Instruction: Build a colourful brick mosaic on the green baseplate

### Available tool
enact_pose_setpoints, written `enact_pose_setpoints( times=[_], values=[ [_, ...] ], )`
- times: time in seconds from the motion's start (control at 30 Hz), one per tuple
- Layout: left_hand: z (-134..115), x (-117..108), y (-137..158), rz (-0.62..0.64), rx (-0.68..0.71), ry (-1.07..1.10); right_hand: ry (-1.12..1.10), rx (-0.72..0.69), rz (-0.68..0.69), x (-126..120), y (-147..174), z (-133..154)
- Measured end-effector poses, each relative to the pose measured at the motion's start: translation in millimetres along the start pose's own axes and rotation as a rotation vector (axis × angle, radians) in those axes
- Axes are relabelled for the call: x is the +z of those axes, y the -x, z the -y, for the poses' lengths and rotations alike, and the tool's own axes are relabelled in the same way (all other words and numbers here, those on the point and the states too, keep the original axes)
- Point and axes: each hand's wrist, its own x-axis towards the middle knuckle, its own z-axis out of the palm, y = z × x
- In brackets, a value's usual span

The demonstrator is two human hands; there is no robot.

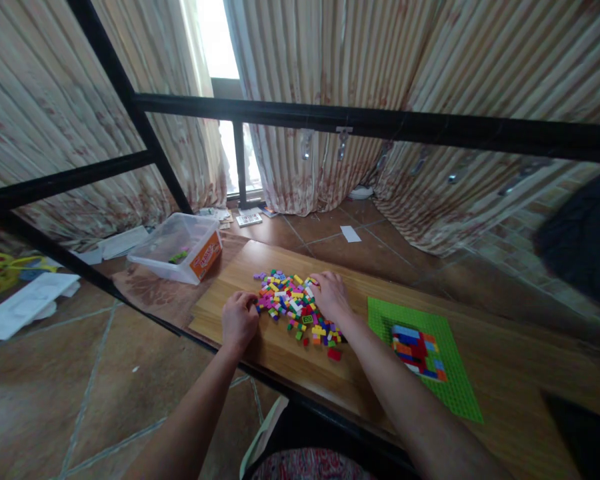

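See bricks [296,297] heaped on table [240,270], between left hand [240,322] and right hand [331,293], both curled in at the edges; cannot tell whether gripping any. Probably light, stiff, smooth, hardly fragile; best pinched across opposite sides.

Left hand [239,323] and right hand [331,293] reach forward, fingers [324,278] curled.

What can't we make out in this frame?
All in the head view:
Whether the left hand holds anything: its own curl hides that.
Part of the brick pile beyond the right hand: covered by it.
Near-left part of the green baseplate: behind the right forearm.
Small print on the orange label: blurred.
Dark object, lower right: dim, cut off by the edge.
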Motion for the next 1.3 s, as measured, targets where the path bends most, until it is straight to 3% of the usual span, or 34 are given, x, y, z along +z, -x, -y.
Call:
enact_pose_setpoints(
  times=[0.43, 0.93, 1.17, 1.3],
  values=[
    [-1, -1, 2, 0.012, -0.006, 0.022, 0.049, 0.026, 0.086, 19, -40, 27],
    [-3, -3, 3, 0.026, -0.024, 0.045, 0.049, -0.107, 0.259, -8, -14, 11],
    [-4, -3, 3, 0.028, -0.038, 0.033, 0.052, -0.226, 0.147, 9, -37, 52],
    [-2, -3, 3, 0.018, -0.023, 0.033, 0.082, -0.232, 0.150, 21, -43, 69]
  ],
)
